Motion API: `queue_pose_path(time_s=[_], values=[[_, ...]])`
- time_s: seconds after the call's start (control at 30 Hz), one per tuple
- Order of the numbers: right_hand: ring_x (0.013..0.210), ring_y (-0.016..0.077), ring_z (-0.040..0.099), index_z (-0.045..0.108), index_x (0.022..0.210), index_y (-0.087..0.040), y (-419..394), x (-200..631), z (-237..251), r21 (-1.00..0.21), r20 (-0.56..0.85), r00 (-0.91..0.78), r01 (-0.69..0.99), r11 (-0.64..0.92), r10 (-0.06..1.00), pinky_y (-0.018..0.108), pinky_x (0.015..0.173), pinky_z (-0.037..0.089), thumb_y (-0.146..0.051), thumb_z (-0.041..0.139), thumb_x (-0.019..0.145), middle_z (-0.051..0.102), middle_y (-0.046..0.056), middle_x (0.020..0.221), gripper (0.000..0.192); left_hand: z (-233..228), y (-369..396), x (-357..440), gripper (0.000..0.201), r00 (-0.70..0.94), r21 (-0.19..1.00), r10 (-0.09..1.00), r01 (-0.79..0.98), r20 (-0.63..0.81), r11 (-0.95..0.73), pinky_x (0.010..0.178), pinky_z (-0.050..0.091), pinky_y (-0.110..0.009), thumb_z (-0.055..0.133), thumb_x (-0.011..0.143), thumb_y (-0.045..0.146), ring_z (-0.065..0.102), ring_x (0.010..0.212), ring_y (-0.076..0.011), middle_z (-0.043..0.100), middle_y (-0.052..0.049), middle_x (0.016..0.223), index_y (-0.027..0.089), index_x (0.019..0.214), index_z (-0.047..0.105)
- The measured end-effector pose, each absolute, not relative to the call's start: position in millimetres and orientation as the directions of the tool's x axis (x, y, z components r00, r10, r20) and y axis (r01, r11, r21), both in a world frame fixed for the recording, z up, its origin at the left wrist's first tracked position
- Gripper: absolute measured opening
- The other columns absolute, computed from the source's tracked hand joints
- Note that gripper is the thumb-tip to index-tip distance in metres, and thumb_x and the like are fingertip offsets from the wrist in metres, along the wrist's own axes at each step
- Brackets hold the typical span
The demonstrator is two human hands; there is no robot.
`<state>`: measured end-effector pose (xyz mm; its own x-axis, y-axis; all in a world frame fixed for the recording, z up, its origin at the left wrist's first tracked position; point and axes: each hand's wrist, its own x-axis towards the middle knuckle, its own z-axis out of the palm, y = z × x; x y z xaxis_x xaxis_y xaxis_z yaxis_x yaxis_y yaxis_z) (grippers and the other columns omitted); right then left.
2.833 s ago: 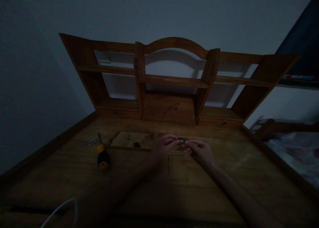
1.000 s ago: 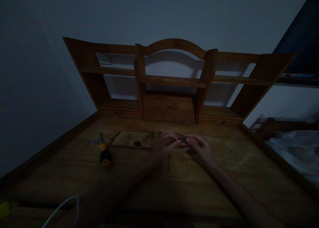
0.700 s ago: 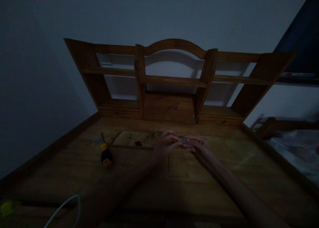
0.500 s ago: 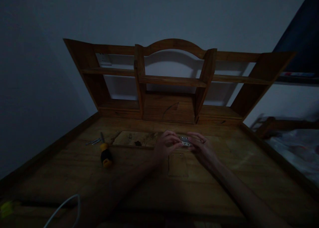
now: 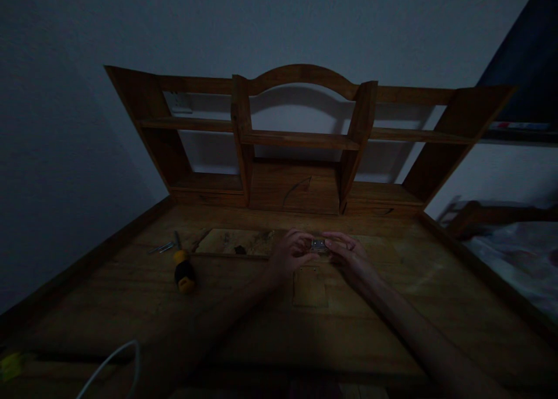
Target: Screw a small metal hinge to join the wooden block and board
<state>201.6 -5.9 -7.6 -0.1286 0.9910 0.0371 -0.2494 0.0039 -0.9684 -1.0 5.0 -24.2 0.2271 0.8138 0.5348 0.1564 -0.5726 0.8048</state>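
Observation:
A small silvery metal hinge [image 5: 318,245] is held up between my two hands above the wooden desktop. My left hand [image 5: 290,253] pinches its left end with thumb and fingers. On its right end, the thumb and fingers of my right hand [image 5: 351,256] are closed. Behind my hands lies a pale, rough-surfaced wooden board [image 5: 255,243], partly hidden by them. Just in front of them is a small square wooden panel [image 5: 310,288] with small holes near its far edge.
On the left of the desktop [image 5: 244,317] lies a yellow-and-black screwdriver [image 5: 184,272], with several thin metal pieces [image 5: 163,248] beside it. A wooden shelf unit [image 5: 300,138] stands at the back against the wall. A white cable [image 5: 113,352] loops at the lower left.
The hinge has turned in my fingers: its two leaves showed apart before, and now it looks narrower, as one plate. Both hands stay around it, nearly in place.

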Motion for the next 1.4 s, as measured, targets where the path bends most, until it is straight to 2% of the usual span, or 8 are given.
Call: queue_pose_path(time_s=[0.07, 0.27, 0.43, 0.73, 0.9, 1.1, 1.27, 1.4], values=[[0.06, 0.0104, 0.061, 0.079, 0.101, -0.027, -4.8, 202.6, -8.6, -0.966, 0.045, -0.121, -0.258, 0.012, 0.992, 0.02, 0.054, 0.041, -0.037, 0.089, 0.072, 0.077, -0.001, 0.076, 0.033, -25.9, 4.9, 0.8, 0.035, 0.24, 0.787, 0.799, 0.168, 0.551, -0.593, 0.069, 0.059, -0.027, 0.088, 0.074, 0.038, 0.067, 0.082, -0.0155, 0.066, -0.004, 0.104, 0.022, 0.101, 0.072], [0.063, 0.0105, 0.061, 0.08, 0.089, -0.025, -2.0, 203.5, -13.5, -0.969, 0.055, -0.144, -0.245, 0.019, 0.988, 0.021, 0.056, 0.04, -0.037, 0.09, 0.07, 0.078, 0.001, 0.082, 0.024, -19.3, 2.7, -0.7, 0.017, 0.197, 0.655, 0.694, 0.231, 0.693, -0.719, 0.072, 0.056, -0.027, 0.079, 0.086, 0.037, 0.066, 0.082, -0.0155, 0.066, -0.003, 0.09, 0.02, 0.085, 0.073], [0.072, 0.0132, 0.064, 0.082, 0.082, -0.026, -5.2, 202.1, -11.5, -0.98, 0.076, -0.2, -0.198, 0.036, 0.977, 0.025, 0.065, 0.045, -0.035, 0.09, 0.07, 0.078, 0.002, 0.084, 0.018, -11.8, -1.3, -4.8, 0.006, 0.22, 0.584, 0.644, 0.284, 0.732, -0.761, 0.078, 0.056, -0.029, 0.074, 0.09, 0.028, 0.066, 0.089, -0.0161, 0.064, -0.004, 0.094, 0.023, 0.088, 0.076], [0.068, 0.0129, 0.061, 0.082, 0.083, -0.027, -8.9, 201.2, -7.2, -0.988, 0.1, -0.245, -0.138, 0.068, 0.964, 0.027, 0.064, 0.045, -0.039, 0.089, 0.07, 0.075, 0.001, 0.079, 0.02, -11.2, -2.6, -4.2, 0.006, 0.216, 0.591, 0.642, 0.258, 0.736, -0.764, 0.074, 0.055, -0.027, 0.076, 0.088, 0.03, 0.066, 0.085, -0.0157, 0.065, -0.004, 0.093, 0.024, 0.086, 0.078], [0.066, 0.0134, 0.061, 0.081, 0.084, -0.027, -8.9, 200.2, -5.8, -0.989, 0.123, -0.196, -0.108, 0.103, 0.973, 0.028, 0.062, 0.045, -0.042, 0.089, 0.069, 0.074, 0.001, 0.079, 0.023, -11.7, -4.3, -0.9, 0.015, 0.211, 0.687, 0.711, 0.182, 0.671, -0.703, 0.077, 0.057, -0.029, 0.077, 0.087, 0.037, 0.068, 0.086, -0.0169, 0.069, -0.003, 0.088, 0.022, 0.082, 0.075], [0.067, 0.0142, 0.059, 0.074, 0.076, -0.024, -7.2, 201.3, -7.1, -0.982, 0.189, -0.097, -0.031, 0.187, 0.977, 0.028, 0.064, 0.044, -0.04, 0.09, 0.068, 0.069, 0.0, 0.074, 0.024, -26.8, 0.8, 5.9, 0.023, 0.115, 0.893, 0.894, 0.074, 0.434, -0.443, 0.073, 0.059, -0.027, 0.076, 0.085, 0.041, 0.071, 0.075, -0.0153, 0.074, -0.001, 0.082, 0.02, 0.085, 0.069], [0.068, 0.015, 0.058, 0.07, 0.072, -0.023, -12.6, 197.1, -4.1, -0.946, 0.281, -0.108, 0.134, 0.294, 0.954, 0.029, 0.064, 0.044, -0.038, 0.089, 0.071, 0.068, 0.0, 0.073, 0.024, -29.7, 6.5, 7.1, 0.03, 0.109, 0.925, 0.919, -0.022, 0.38, -0.38, 0.062, 0.056, -0.024, 0.077, 0.081, 0.044, 0.066, 0.061, -0.0119, 0.068, 0.001, 0.069, 0.018, 0.08, 0.062], [0.071, 0.0166, 0.06, 0.07, 0.076, -0.024, -13.0, 195.5, -3.4, -0.938, 0.307, -0.141, 0.124, 0.325, 0.941, 0.03, 0.067, 0.046, -0.039, 0.088, 0.07, 0.067, 0.0, 0.075, 0.025, -27.1, 7.2, 5.9, 0.035, 0.166, 0.937, 0.922, -0.069, 0.349, -0.342, 0.061, 0.055, -0.025, 0.077, 0.081, 0.048, 0.065, 0.059, -0.0118, 0.068, 0.001, 0.066, 0.018, 0.081, 0.06]])
